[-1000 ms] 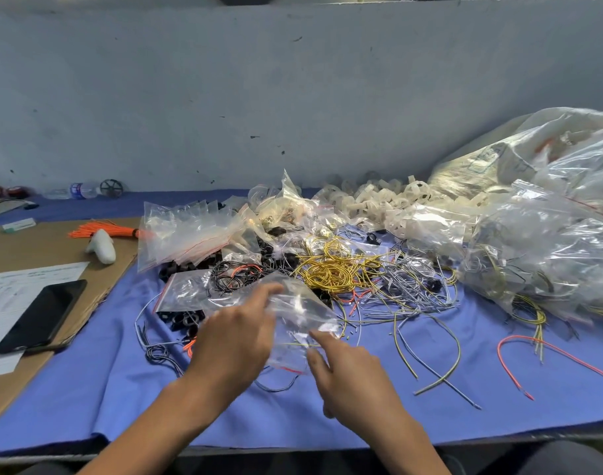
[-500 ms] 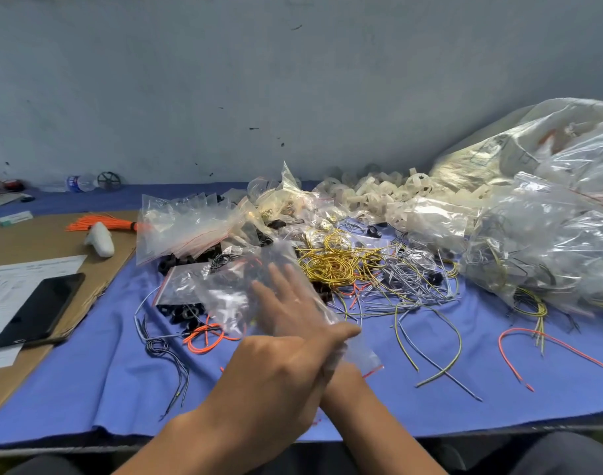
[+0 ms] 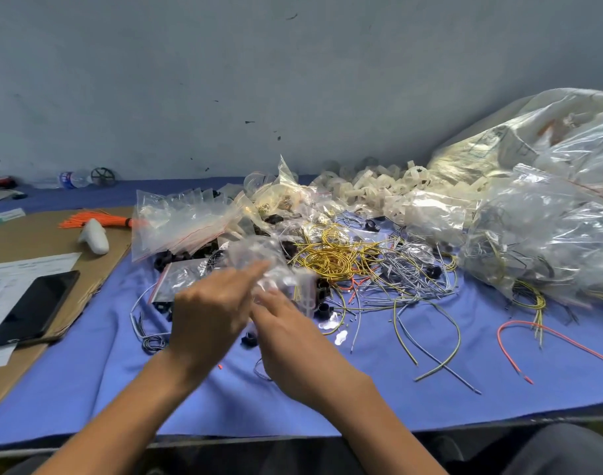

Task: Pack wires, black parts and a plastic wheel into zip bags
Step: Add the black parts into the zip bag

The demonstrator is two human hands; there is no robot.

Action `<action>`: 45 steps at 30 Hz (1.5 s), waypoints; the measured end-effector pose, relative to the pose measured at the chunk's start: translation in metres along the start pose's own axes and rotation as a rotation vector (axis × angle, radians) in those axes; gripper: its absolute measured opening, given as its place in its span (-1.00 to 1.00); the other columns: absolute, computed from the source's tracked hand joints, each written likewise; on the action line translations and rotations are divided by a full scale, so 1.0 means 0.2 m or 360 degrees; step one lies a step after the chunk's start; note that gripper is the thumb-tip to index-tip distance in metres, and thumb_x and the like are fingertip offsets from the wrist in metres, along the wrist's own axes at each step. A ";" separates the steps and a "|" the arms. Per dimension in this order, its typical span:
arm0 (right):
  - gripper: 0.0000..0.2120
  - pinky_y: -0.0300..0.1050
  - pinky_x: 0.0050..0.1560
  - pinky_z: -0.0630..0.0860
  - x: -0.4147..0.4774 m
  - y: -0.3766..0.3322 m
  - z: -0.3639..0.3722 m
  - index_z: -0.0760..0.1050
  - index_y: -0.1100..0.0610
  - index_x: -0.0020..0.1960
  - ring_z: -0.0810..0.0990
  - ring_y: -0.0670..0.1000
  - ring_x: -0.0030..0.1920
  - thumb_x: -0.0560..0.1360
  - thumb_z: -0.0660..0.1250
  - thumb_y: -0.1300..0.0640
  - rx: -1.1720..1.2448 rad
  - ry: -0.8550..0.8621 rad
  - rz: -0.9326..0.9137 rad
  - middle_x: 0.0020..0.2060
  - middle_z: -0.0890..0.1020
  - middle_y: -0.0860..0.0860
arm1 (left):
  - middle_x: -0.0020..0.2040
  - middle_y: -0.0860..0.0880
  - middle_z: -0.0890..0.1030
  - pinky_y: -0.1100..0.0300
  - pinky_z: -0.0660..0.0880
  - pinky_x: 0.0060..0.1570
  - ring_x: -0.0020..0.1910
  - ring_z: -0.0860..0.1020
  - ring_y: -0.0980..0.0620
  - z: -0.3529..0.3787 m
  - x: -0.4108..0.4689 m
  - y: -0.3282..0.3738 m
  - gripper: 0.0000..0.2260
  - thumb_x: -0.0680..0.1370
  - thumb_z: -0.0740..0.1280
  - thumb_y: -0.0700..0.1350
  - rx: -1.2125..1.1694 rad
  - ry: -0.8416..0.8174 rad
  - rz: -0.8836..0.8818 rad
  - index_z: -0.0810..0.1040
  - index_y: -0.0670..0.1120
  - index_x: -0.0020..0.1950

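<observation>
Half a second ago the left hand (image 3: 209,313) lay crossed over the right hand (image 3: 293,341). Now the two sit side by side, and the zip bag (image 3: 270,269) is up between them, smeared by motion. The left index finger lies straight along the bag's near face. Blur hides its thumb, so I cannot tell whether that grip pinches the bag. The right grip is bunched at the bag's lower edge, fingertips pressed together on the plastic. What the bag holds cannot be read.

Just beyond the bag is a coil of yellow wires (image 3: 330,257), tangled into a spread of grey wires (image 3: 409,269) on its right. A few black parts (image 3: 322,308) lie beside the right fingertips, and more black parts sit under a stack of empty zip bags (image 3: 180,222) behind the left hand. A flat filled bag (image 3: 180,279) with a red strip lies touching that stack's near side. A loose red wire (image 3: 533,337) curves well off to the right.

At the back, white plastic wheels (image 3: 379,186) are heaped against the wall, beside large clear sacks (image 3: 540,228) on the right. All of it rests on the blue cloth of the desk (image 3: 87,389). On the left, a sheet of cardboard (image 3: 36,234) carries a phone (image 3: 32,306), a printed paper (image 3: 15,272), an orange wire bundle (image 3: 97,221) and a small white object (image 3: 94,236).
</observation>
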State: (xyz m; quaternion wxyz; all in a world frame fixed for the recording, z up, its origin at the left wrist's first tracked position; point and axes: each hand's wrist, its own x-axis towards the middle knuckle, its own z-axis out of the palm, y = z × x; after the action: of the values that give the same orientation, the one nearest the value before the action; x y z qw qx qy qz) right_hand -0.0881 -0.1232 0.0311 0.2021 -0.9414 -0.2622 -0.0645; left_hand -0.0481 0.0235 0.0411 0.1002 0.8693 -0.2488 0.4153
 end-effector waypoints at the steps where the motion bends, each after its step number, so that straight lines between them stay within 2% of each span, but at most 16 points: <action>1: -0.50 -0.03 0.44 0.25 -0.01 0.03 0.02 0.32 0.17 0.45 0.28 0.13 0.42 0.52 0.16 0.37 0.0071 0.0232 -0.0038 0.39 0.40 0.11 | -0.30 -0.03 0.58 0.08 0.42 -0.49 -0.39 0.55 -0.09 0.04 0.01 -0.06 -0.66 0.61 0.16 -0.16 0.0050 0.0042 -0.0037 0.63 -0.03 0.29; 4: -0.55 -0.08 0.22 0.45 -0.07 0.11 0.07 0.49 0.10 0.32 0.49 0.10 0.18 0.46 0.27 0.35 0.0111 0.0606 0.0023 0.17 0.58 0.03 | -0.34 -0.05 0.53 0.06 0.39 -0.48 -0.41 0.51 -0.11 0.15 0.00 -0.20 -0.68 0.63 0.19 -0.18 0.0102 0.0146 -0.0112 0.60 -0.05 0.32; 6: -0.57 -0.08 0.19 0.46 -0.10 0.20 0.09 0.53 0.09 0.27 0.52 0.10 0.16 0.45 0.28 0.35 0.0024 0.0606 0.0242 0.14 0.60 0.01 | -0.31 -0.07 0.54 0.04 0.42 -0.49 -0.39 0.53 -0.14 0.21 -0.03 -0.23 -0.68 0.63 0.20 -0.13 0.0140 0.0119 -0.0233 0.58 -0.06 0.34; 8: -0.61 -0.09 0.22 0.43 -0.14 0.30 0.14 0.51 0.08 0.29 0.49 0.11 0.19 0.50 0.24 0.31 -0.0045 0.0502 0.0434 0.17 0.58 0.00 | -0.20 -0.11 0.61 -0.02 0.49 -0.48 -0.30 0.59 -0.21 0.25 -0.09 -0.21 -0.62 0.63 0.15 0.01 0.0113 -0.0085 -0.0375 0.54 -0.06 0.38; 10: -0.66 -0.04 0.17 0.46 -0.18 0.35 0.20 0.54 0.10 0.24 0.52 0.14 0.14 0.50 0.26 0.27 -0.0064 0.0507 0.0494 0.11 0.60 0.02 | -0.08 -0.12 0.64 -0.07 0.55 -0.42 -0.20 0.64 -0.23 0.28 -0.16 -0.18 -0.53 0.60 0.11 0.12 -0.0012 -0.0317 -0.0458 0.49 -0.05 0.43; 13: -0.74 -0.02 0.08 0.51 -0.18 0.38 0.24 0.57 0.09 0.14 0.54 0.13 0.04 0.47 0.29 0.25 -0.0042 0.0636 0.0542 0.02 0.62 0.02 | -0.04 -0.09 0.63 -0.06 0.55 -0.40 -0.17 0.65 -0.23 0.30 -0.24 -0.15 -0.47 0.58 0.07 0.15 -0.0124 -0.0387 -0.0516 0.41 -0.03 0.49; 19: -0.80 0.04 0.23 0.44 -0.07 0.45 0.24 0.61 0.05 0.12 0.50 0.17 0.21 0.53 0.31 0.10 -0.0173 0.0649 0.0503 0.21 0.58 0.05 | 0.06 -0.11 0.62 -0.06 0.55 -0.36 -0.14 0.65 -0.24 0.33 -0.26 -0.14 -0.45 0.58 0.05 0.15 -0.0155 -0.0426 -0.0498 0.32 -0.01 0.54; 22: -0.81 0.05 0.21 0.45 -0.02 0.45 0.27 0.61 0.02 0.08 0.50 0.17 0.26 0.57 0.26 0.04 -0.0346 0.0556 0.0422 0.22 0.59 -0.03 | 0.13 -0.13 0.63 -0.03 0.52 -0.37 -0.15 0.65 -0.25 0.34 -0.26 -0.13 -0.51 0.62 0.20 0.05 -0.0196 -0.0384 -0.0554 0.27 -0.01 0.54; 26: -0.78 0.04 0.20 0.45 -0.03 0.47 0.29 0.58 0.03 0.13 0.50 0.17 0.23 0.60 0.20 0.05 -0.0419 0.0524 0.0386 0.27 0.56 -0.08 | -0.12 0.01 0.57 0.06 0.47 -0.41 -0.29 0.63 -0.19 0.35 -0.26 -0.08 -0.56 0.57 0.36 -0.05 -0.0366 -0.0248 -0.0702 0.24 -0.05 0.36; 29: -0.78 0.02 0.13 0.50 -0.05 0.45 0.27 0.61 0.09 0.17 0.57 0.19 0.10 0.53 0.35 0.14 -0.0376 0.0687 0.0365 0.21 0.61 -0.01 | -0.17 0.03 0.54 0.08 0.45 -0.47 -0.34 0.59 -0.16 0.35 -0.27 -0.05 -0.63 0.56 0.39 -0.09 -0.0429 -0.0124 -0.0730 0.25 -0.08 0.21; 31: -0.75 -0.01 0.17 0.49 -0.06 0.39 0.26 0.59 0.14 0.21 0.55 0.14 0.11 0.54 0.33 0.19 -0.0173 0.0748 0.0213 0.23 0.59 0.03 | -0.17 -0.01 0.57 0.05 0.47 -0.44 -0.31 0.61 -0.20 0.36 -0.27 -0.05 -0.68 0.57 0.38 -0.11 -0.0448 -0.0101 -0.0743 0.27 -0.07 0.18; 33: -0.74 -0.13 0.26 0.43 -0.05 0.30 0.22 0.59 0.15 0.23 0.52 0.05 0.18 0.57 0.27 0.19 0.0230 0.0724 0.0116 0.24 0.57 0.02 | -0.15 -0.06 0.61 0.01 0.50 -0.40 -0.26 0.63 -0.24 0.36 -0.27 -0.04 -0.75 0.60 0.35 -0.10 -0.0454 -0.0095 -0.0689 0.31 -0.05 0.17; 36: -0.75 -0.26 0.22 0.42 0.07 0.17 0.13 0.63 0.18 0.17 0.53 -0.10 0.16 0.58 0.24 0.25 0.0789 0.0494 0.0158 0.15 0.63 0.02 | -0.11 -0.11 0.65 0.04 0.47 -0.34 -0.21 0.63 -0.24 0.35 -0.28 -0.04 -0.85 0.62 0.21 -0.02 -0.0566 -0.0051 -0.0714 0.32 -0.01 0.13; 40: -0.63 -0.10 0.03 0.45 0.27 0.04 0.02 0.45 0.36 0.26 0.46 -0.03 0.00 0.50 0.10 0.46 0.1710 0.0183 0.0452 0.10 0.54 0.20 | -0.14 0.02 0.58 0.11 0.34 -0.29 -0.18 0.58 -0.23 0.33 -0.30 -0.04 -0.87 0.61 0.12 0.06 -0.0745 0.0009 -0.0834 0.27 0.05 0.08; 43: -0.53 -0.02 -0.02 0.42 0.31 0.02 0.04 0.46 0.17 0.29 0.45 0.04 -0.07 0.47 0.08 0.45 0.1817 0.0168 0.0582 -0.06 0.51 0.12 | -0.11 -0.02 0.58 0.03 0.40 -0.27 -0.15 0.60 -0.25 0.34 -0.30 -0.05 -0.84 0.60 0.08 0.13 -0.0768 -0.0032 -0.0868 0.25 0.07 0.07; 45: -0.61 -0.02 -0.08 0.51 0.28 0.05 0.06 0.55 0.11 0.11 0.54 0.09 -0.15 0.45 0.10 0.40 0.1696 0.0219 0.0512 -0.14 0.58 0.11 | -0.10 -0.10 0.62 -0.04 0.45 -0.28 -0.16 0.61 -0.28 0.35 -0.31 -0.05 -0.82 0.60 0.06 0.15 -0.0754 -0.0042 -0.0827 0.24 0.07 0.07</action>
State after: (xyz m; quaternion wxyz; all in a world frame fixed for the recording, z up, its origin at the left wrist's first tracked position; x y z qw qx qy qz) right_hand -0.0353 -0.1008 0.0291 0.6737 -0.7310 -0.0978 0.0474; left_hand -0.0285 0.0279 -0.0499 0.3982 0.8615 -0.1100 0.2953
